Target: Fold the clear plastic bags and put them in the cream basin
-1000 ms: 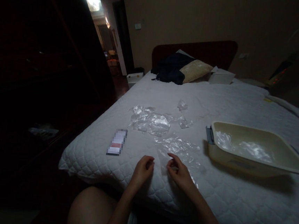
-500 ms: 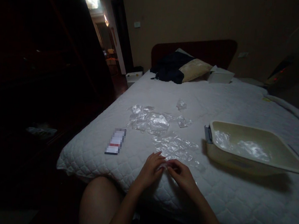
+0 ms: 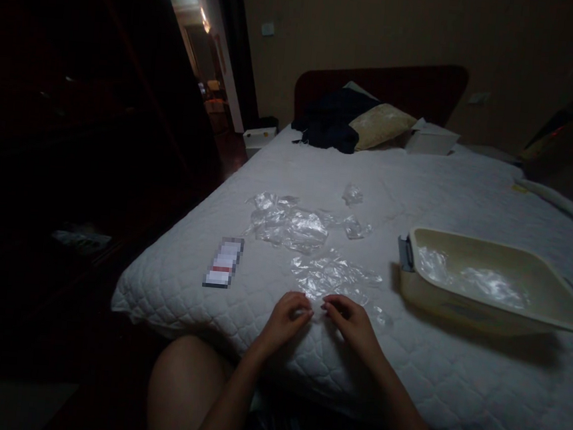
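Above the near part of the bed, my left hand (image 3: 288, 317) is closed, thumb and fingertips together, at the near edge of a crinkled clear plastic bag (image 3: 331, 276). A short gap to its right, my right hand (image 3: 350, 319) is pinched too. Both seem to be on thin clear plastic between them, though it is faint. Behind this lies another spread of clear plastic bags (image 3: 290, 225), with a small crumpled piece (image 3: 352, 194) farther back. A phone (image 3: 223, 263) with a blurred screen lies to the left.
A cream plastic tub (image 3: 469, 311) holding clear plastic stands on the bed at the right. Dark clothing (image 3: 332, 122), a beige pillow (image 3: 382, 126) and a white box (image 3: 431, 139) sit by the headboard (image 3: 388, 80). My knee is at the bed's near edge.
My hands, which were together, have moved slightly apart, and the fingers of my left hand have curled in. The view has shifted a little.
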Motion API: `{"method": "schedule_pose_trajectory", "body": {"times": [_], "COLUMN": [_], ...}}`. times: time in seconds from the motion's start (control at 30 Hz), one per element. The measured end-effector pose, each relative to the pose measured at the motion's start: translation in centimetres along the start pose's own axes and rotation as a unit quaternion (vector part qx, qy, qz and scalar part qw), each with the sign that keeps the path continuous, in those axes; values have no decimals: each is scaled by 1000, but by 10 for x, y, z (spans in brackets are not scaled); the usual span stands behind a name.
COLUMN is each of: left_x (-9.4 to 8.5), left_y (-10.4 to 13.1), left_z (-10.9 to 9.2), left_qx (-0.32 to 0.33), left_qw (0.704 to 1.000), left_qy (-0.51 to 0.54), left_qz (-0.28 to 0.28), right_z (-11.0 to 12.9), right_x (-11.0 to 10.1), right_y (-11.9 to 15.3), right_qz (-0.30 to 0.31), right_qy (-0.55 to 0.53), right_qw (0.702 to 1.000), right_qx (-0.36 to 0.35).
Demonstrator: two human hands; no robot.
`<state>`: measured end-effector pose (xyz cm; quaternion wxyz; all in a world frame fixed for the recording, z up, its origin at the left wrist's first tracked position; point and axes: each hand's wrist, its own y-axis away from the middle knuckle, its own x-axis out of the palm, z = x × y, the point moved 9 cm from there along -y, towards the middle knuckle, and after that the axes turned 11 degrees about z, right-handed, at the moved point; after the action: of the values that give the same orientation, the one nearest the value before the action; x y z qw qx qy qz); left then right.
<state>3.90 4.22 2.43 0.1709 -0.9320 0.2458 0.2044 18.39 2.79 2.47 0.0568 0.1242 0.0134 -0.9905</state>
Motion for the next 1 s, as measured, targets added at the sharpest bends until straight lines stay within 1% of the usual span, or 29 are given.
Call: {"method": "schedule_pose_trajectory", "body": {"times": [0.13,0.3,0.4,0.47,0.57,0.67,0.73,0.87,0.93,1.0], "left_x": [-2,-1,0,-2,-2,-2,0,12,18,21], "left_y": [-2,-1,-2,-4,-6,-5,-4,-4,-5,-5], "left_z": [4,21,27,26,18,7,-3,-23,-27,-28], "left_qx": [-33,-95,-113,-106,-78,-56,-34,24,37,42], "left_qw": [999,993,989,989,992,991,984,959,949,943], "left_qy": [-5,40,51,37,-11,-80,-148,-278,-311,-330], "left_qz": [-22,-64,-80,-93,-97,-94,-90,-47,-26,-12], "right_z": [3,6,5,3,-1,-4,-3,7,18,27], "right_x": [-4,-5,-7,-7,-4,1,1,1,2,1], "right_y": [-5,-17,-23,-25,-22,-17,-13,-12,-12,-12], "right_qz": [-17,-22,-26,-27,-19,-11,-19,-15,-7,-20], "right_qy": [34,57,89,113,136,157,173,213,234,243], "right_qw": [999,998,995,992,990,986,983,973,967,964], "right_qx": [-1,-32,-39,-39,-39,-50,-58,-85,-103,-106]}}
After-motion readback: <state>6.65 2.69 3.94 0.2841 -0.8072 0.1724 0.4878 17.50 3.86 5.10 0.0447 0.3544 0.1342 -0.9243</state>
